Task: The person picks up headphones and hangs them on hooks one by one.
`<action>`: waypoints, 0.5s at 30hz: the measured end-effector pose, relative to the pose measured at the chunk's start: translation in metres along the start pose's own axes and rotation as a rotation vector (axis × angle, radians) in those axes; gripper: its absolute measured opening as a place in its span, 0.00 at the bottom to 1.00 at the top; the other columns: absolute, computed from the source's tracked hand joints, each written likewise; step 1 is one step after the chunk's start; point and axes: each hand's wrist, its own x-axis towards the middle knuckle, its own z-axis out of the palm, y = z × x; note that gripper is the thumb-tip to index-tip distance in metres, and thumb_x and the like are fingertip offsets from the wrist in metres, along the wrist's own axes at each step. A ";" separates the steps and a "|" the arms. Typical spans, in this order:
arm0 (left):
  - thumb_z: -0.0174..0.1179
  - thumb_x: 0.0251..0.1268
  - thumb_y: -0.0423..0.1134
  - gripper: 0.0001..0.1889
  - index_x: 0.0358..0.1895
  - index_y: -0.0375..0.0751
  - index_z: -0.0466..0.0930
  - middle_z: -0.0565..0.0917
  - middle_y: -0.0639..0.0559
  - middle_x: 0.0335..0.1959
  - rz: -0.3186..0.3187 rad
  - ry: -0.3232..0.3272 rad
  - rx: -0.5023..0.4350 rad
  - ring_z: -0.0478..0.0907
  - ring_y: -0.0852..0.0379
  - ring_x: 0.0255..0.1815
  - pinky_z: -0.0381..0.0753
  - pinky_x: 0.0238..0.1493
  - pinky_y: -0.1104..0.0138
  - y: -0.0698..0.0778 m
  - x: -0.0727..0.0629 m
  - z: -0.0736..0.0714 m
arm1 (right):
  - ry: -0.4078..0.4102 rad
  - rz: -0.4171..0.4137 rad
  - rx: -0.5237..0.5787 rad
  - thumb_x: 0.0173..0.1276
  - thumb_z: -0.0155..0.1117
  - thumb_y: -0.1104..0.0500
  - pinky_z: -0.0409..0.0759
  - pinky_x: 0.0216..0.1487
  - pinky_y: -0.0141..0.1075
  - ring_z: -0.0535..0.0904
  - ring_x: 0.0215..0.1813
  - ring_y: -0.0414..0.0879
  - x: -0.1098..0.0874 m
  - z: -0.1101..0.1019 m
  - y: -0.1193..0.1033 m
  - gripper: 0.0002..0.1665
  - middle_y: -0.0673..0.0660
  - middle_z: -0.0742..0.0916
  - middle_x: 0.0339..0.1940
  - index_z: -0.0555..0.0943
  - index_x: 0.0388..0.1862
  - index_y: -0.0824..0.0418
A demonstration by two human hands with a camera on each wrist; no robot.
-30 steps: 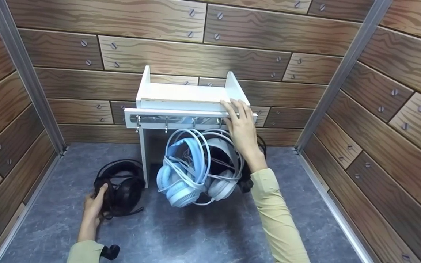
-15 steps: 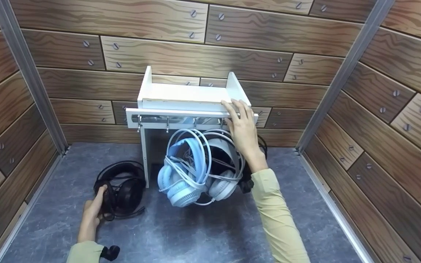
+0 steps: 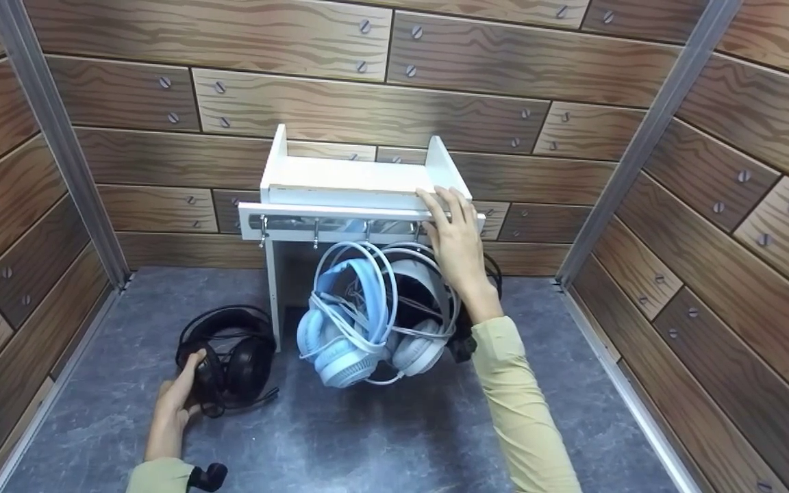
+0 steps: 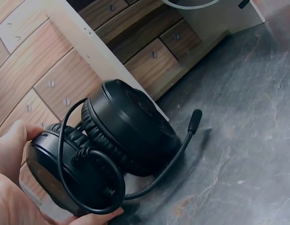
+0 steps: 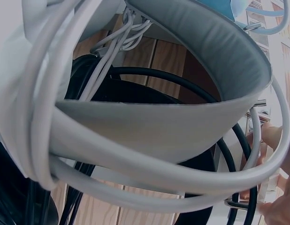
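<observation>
At the left of the head view, my left hand (image 3: 174,404) grips a black headset (image 3: 247,370) by one ear cup, thumb on the cup. In the left wrist view its microphone boom (image 4: 195,122) juts out over the grey floor. My right hand (image 3: 459,250) rests on the front edge of a white shelf rack (image 3: 353,179), fingertips on its top edge. Below hang a light-blue headset (image 3: 346,363), a white headset (image 3: 415,352) and a black one, mostly hidden behind them. The white headset's band (image 5: 159,131) fills the right wrist view.
Metal hooks (image 3: 316,233) line the rack's front rail; the two at the left carry nothing. The rack's left side panel (image 3: 272,294) stands beside the held headset. Wood-patterned walls (image 3: 730,308) enclose the grey floor (image 3: 340,445) on three sides.
My left hand and the black headset have shifted slightly toward me, and the microphone boom has swung a little to the right. My right hand stays on the rack.
</observation>
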 end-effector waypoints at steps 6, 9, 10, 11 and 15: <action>0.61 0.67 0.61 0.52 0.74 0.17 0.52 0.84 0.42 0.39 0.015 0.019 -0.056 0.85 0.57 0.32 0.89 0.42 0.56 -0.004 -0.003 0.002 | 0.002 -0.003 -0.001 0.75 0.60 0.57 0.59 0.78 0.52 0.62 0.76 0.57 0.000 0.000 0.000 0.29 0.59 0.74 0.71 0.71 0.74 0.48; 0.62 0.66 0.61 0.52 0.74 0.17 0.52 0.84 0.44 0.39 0.016 0.022 -0.061 0.84 0.58 0.32 0.89 0.43 0.58 -0.006 -0.005 0.002 | 0.002 -0.006 0.000 0.75 0.60 0.57 0.59 0.77 0.52 0.63 0.76 0.58 0.000 0.000 0.000 0.29 0.59 0.74 0.71 0.71 0.74 0.49; 0.62 0.66 0.61 0.53 0.75 0.18 0.52 0.84 0.45 0.38 0.013 0.021 -0.066 0.84 0.59 0.32 0.88 0.43 0.60 -0.007 -0.006 0.003 | 0.002 -0.007 0.000 0.75 0.60 0.57 0.59 0.77 0.52 0.63 0.75 0.58 0.000 0.000 0.000 0.29 0.59 0.74 0.71 0.71 0.74 0.49; 0.62 0.66 0.61 0.53 0.75 0.18 0.51 0.83 0.47 0.38 0.010 0.022 -0.066 0.84 0.60 0.32 0.88 0.42 0.61 -0.007 -0.007 0.002 | 0.003 -0.008 0.001 0.75 0.60 0.58 0.59 0.77 0.52 0.63 0.75 0.58 0.000 0.000 0.000 0.29 0.60 0.74 0.71 0.71 0.74 0.49; 0.60 0.66 0.63 0.53 0.75 0.20 0.52 0.82 0.54 0.30 -0.004 0.032 -0.075 0.84 0.62 0.30 0.87 0.40 0.67 -0.011 -0.010 0.001 | 0.000 -0.009 0.004 0.74 0.61 0.59 0.58 0.78 0.51 0.62 0.76 0.58 0.000 0.001 0.001 0.30 0.60 0.74 0.71 0.71 0.74 0.49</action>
